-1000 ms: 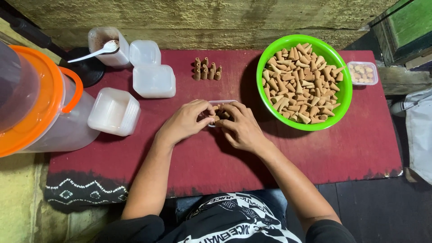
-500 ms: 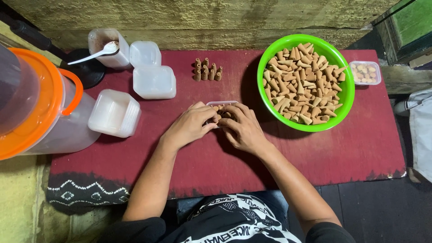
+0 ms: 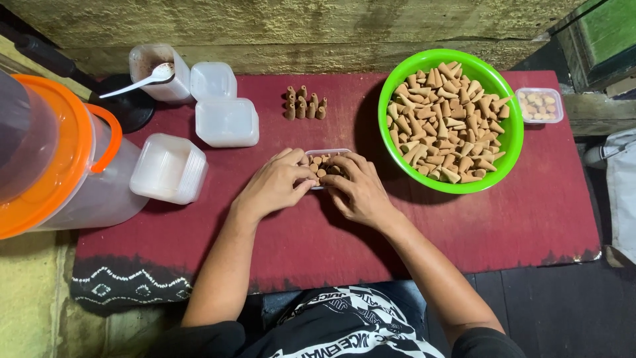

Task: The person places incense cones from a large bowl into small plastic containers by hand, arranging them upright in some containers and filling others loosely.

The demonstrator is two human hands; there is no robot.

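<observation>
Clear plastic is what I am seeing under both hands: a small rectangular tub point(image 3: 322, 166), partly filled with brown incense cones, is sitting on the red mat point(image 3: 424, 232) just left of the green bowl point(image 3: 513, 142). My left hand point(image 3: 275, 185) is curling its fingers against the tub's left side, thumb tucked near the rim. My right hand point(image 3: 358, 189) is pressing bent fingers over the tub's right edge; whether either hand is pinching a cone, I cannot tell. The bowl is holding a heap of loose cones point(image 3: 447, 122). Behind the tub, a few upright cones point(image 3: 303, 104) are standing in a cluster. Empty lidded tubs point(image 3: 225, 122) are lying to the left, near an orange-lidded jug point(image 3: 59, 166).
</observation>
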